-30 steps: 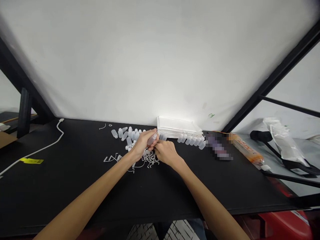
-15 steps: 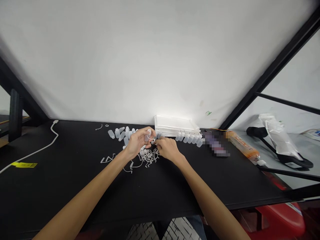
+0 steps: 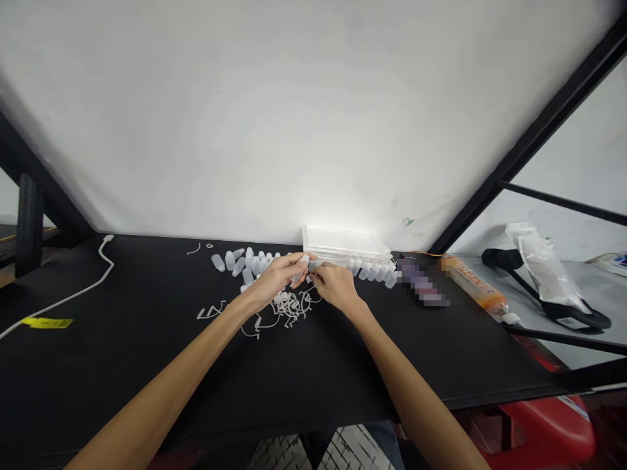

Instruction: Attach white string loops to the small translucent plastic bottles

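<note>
My left hand (image 3: pixel 283 275) is closed around a small translucent plastic bottle (image 3: pixel 300 269), which is tilted and partly covered by the fingers. Right beside it, my right hand (image 3: pixel 336 284) has thumb and forefinger pinched together near the bottle; whatever lies between them is too small to make out. Below both hands lies a tangled heap of thin white cords (image 3: pixel 291 307). Several more translucent bottles (image 3: pixel 255 263) are gathered behind my left hand. Another row of bottles (image 3: pixel 375 269) stands to the right of my right hand.
A stack of flat white sheets (image 3: pixel 345 241) lies against the wall. On the right are a blurred-out object (image 3: pixel 424 281) and an orange-labelled clear package (image 3: pixel 475 287). A white cable (image 3: pixel 73 297) with a yellow tag runs along the left of the black table (image 3: pixel 274 385).
My left hand has shifted slightly right and turned, tilting the bottle. My right hand has moved a little to the right and stays pinched.
</note>
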`<state>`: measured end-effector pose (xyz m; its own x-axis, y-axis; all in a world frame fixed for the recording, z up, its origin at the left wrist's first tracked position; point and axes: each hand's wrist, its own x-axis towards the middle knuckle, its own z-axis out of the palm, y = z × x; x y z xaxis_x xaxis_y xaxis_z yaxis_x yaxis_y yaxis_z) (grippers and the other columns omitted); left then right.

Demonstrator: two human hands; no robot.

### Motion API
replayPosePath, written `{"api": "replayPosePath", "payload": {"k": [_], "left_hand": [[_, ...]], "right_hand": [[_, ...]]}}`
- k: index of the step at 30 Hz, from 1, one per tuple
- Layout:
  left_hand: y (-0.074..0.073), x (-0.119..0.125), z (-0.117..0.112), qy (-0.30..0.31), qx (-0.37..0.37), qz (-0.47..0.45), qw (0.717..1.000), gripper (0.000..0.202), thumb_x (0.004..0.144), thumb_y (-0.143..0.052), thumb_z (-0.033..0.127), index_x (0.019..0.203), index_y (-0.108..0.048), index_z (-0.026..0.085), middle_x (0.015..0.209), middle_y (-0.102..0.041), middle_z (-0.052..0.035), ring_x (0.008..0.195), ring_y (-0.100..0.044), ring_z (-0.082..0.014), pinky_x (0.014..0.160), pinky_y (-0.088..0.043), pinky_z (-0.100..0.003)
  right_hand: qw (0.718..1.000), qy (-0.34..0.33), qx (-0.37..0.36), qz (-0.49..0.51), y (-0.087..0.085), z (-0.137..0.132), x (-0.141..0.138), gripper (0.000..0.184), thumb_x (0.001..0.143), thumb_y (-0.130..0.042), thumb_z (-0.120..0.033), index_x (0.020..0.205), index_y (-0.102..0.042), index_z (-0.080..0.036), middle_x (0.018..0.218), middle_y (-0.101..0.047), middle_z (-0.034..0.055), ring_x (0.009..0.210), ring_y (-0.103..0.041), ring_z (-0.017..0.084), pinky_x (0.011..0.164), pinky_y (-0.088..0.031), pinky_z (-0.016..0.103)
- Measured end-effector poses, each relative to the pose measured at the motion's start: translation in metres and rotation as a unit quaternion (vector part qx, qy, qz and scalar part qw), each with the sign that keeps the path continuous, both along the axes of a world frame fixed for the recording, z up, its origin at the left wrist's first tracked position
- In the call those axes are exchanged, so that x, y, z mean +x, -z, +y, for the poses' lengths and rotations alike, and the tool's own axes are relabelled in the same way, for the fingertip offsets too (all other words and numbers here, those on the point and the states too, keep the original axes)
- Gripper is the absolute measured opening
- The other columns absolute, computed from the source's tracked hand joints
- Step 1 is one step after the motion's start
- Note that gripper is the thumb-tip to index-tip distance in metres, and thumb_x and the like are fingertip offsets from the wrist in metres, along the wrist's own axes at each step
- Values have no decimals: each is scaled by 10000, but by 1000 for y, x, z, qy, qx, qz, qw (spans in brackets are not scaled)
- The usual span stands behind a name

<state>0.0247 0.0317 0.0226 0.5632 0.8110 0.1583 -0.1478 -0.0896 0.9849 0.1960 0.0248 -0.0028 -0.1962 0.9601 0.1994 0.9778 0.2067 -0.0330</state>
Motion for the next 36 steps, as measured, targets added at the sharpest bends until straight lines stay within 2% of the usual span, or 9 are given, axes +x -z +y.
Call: {"api": "replayPosePath", "payload": {"k": [5,9,13,16,21,24,28,33,36], "left_hand": [[4,-2,3,-28,100,91,990,338,854,-590,356,1147,-658,202,769,-585,-19,684,-522,-139,665,-434,-298],[5,-1,3,-53,150,118,980,343,824,-617,349,1122,-672,190,958,-640,-67,844,-572,-183,752,-472,-337],[5,-1,4,-98,170,145,970,356,794,-643,324,1119,-658,180,960,-657,-76,837,-587,-187,717,-481,-331],[6,-2,5,-130,172,141,966,345,759,-684,285,1082,-627,179,872,-662,-45,805,-609,-176,707,-483,-314],[6,-1,5,-172,189,149,955,228,726,-720,287,900,-616,182,930,-675,-53,877,-624,-190,701,-476,-301],[5,0,4,-182,192,165,950,210,732,-712,285,896,-626,186,934,-686,-56,898,-629,-201,675,-468,-296],[6,-1,5,-185,209,187,942,190,745,-698,288,897,-636,192,936,-691,-50,860,-619,-190,653,-452,-292],[11,-1,7,-176,228,201,936,170,757,-683,294,892,-644,197,936,-699,-47,830,-611,-182,654,-445,-295],[12,-1,8,-172,234,195,937,168,757,-681,299,885,-652,194,923,-704,-55,806,-611,-184,630,-441,-293]], "right_hand": [[1000,16,0,7,10,1,-6,327,904,-487,-444,929,-714,-209,964,-697,71,818,-658,226,608,-397,276],[999,26,19,10,16,0,-15,256,880,-499,-327,914,-714,-194,920,-705,86,788,-662,231,612,-398,281],[996,37,50,70,9,-3,-13,224,848,-501,-244,904,-712,-192,884,-712,81,760,-655,223,606,-394,280],[974,18,85,207,-2,-3,-2,237,850,-509,-248,962,-714,-209,862,-717,51,744,-641,192,636,-415,274],[903,-42,84,419,-10,0,16,260,839,-553,-322,1012,-701,-196,849,-711,37,702,-613,159,602,-434,257],[883,-58,55,462,-13,0,18,282,778,-630,-305,1032,-669,-189,778,-692,20,590,-571,127,557,-417,243],[862,-75,26,501,-18,-3,18,213,736,-671,-313,887,-659,-163,769,-676,27,533,-521,97,526,-395,229],[871,-93,9,482,-19,-5,19,214,755,-659,-329,879,-712,-163,617,-595,-14,480,-408,81,497,-327,227],[865,-107,-12,490,-18,-5,18,242,766,-646,-334,921,-730,-168,601,-589,-17,466,-369,79,484,-295,232]]}}
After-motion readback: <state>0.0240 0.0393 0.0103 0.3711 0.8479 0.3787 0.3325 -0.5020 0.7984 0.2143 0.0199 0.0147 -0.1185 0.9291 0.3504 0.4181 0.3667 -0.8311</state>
